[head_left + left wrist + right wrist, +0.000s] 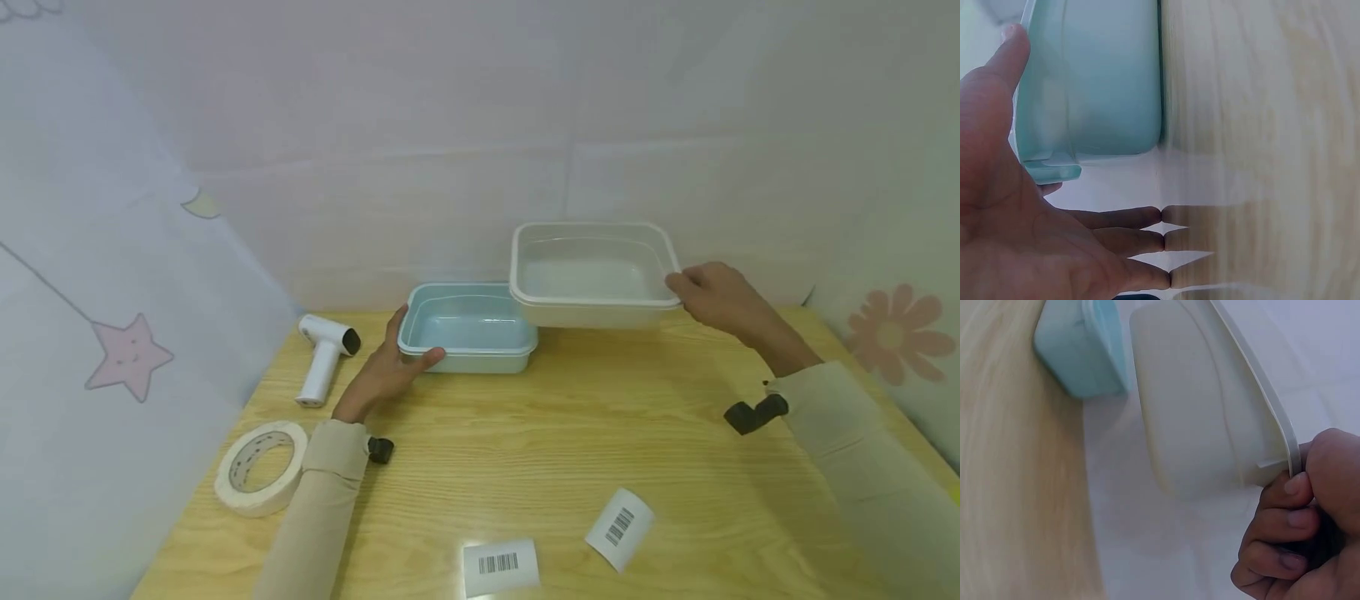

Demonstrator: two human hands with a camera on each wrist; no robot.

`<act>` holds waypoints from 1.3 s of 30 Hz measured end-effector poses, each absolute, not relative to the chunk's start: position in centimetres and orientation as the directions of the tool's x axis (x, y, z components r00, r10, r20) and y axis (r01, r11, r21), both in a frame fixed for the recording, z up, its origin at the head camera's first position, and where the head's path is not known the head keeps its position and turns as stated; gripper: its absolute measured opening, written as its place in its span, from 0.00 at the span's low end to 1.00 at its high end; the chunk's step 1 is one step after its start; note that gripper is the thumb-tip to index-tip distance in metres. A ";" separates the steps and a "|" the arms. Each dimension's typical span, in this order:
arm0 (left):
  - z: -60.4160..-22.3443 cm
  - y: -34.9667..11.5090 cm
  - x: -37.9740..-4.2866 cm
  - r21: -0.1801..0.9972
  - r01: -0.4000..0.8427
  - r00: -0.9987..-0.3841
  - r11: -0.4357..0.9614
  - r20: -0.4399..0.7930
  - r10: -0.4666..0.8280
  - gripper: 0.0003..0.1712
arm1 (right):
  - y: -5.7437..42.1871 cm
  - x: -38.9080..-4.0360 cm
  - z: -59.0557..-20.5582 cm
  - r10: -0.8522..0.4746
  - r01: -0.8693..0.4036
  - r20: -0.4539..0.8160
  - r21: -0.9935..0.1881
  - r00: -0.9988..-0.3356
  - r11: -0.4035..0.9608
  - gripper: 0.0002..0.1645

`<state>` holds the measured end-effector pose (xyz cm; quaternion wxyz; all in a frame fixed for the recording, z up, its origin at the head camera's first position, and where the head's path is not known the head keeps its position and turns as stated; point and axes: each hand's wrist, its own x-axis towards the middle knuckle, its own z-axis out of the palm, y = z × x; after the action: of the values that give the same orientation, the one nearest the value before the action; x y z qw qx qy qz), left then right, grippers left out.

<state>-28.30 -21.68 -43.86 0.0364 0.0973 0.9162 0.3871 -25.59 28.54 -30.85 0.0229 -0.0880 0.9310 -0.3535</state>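
Pinching only one end of the white box point(600, 316) leaves its other end unsupported, and that seems the main risk: should the right hand point(716, 302) loosen, the free end would probably dip and strike the blue box point(480, 364) or drop onto the desk point(600, 417). The two boxes overlap in the head view, though the right wrist view shows a gap between them, so a small swing could well knock rim against rim. The blue box stands upright on the desk near the backdrop point(375, 242); a knock might make it slide, since the left hand point(390, 367) merely braces its left end. Lower down, the left sleeve point(318, 500) passes just beside the roll of tape point(258, 502) and could nudge it.

As for pose, the right hand comes in from the right, its grip clamped on the white box's right-end rim between thumb and curled fingers, the box hanging above the desk. The left hand reaches forward with its grip spread apart: thumb against the front rim, index finger behind the corner, the other fingers straight, tips down at the desk.
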 end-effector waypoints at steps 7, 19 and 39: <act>-43.6 -21.9 -28.2 0.705 0.148 -0.979 0.693 0.007 0.203 0.60 | 32.5 -24.7 -34.6 -0.213 -0.140 -0.031 -0.656 -0.977 0.742 0.33; -44.5 -20.9 -28.0 0.729 0.126 -0.977 0.673 -0.026 0.211 0.61 | 35.2 -24.5 -41.5 -0.174 -0.067 -0.102 -0.649 -0.979 0.758 0.33; -44.1 -21.1 -28.1 0.704 0.141 -0.976 0.696 -0.020 0.218 0.60 | 34.1 -22.3 -40.1 -0.007 -0.075 0.164 -0.413 -0.986 0.908 0.44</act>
<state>-28.06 -21.13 -44.06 0.0507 0.0976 0.9195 0.3773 -22.34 34.09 -40.07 -0.0798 -0.0210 0.9734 -0.2139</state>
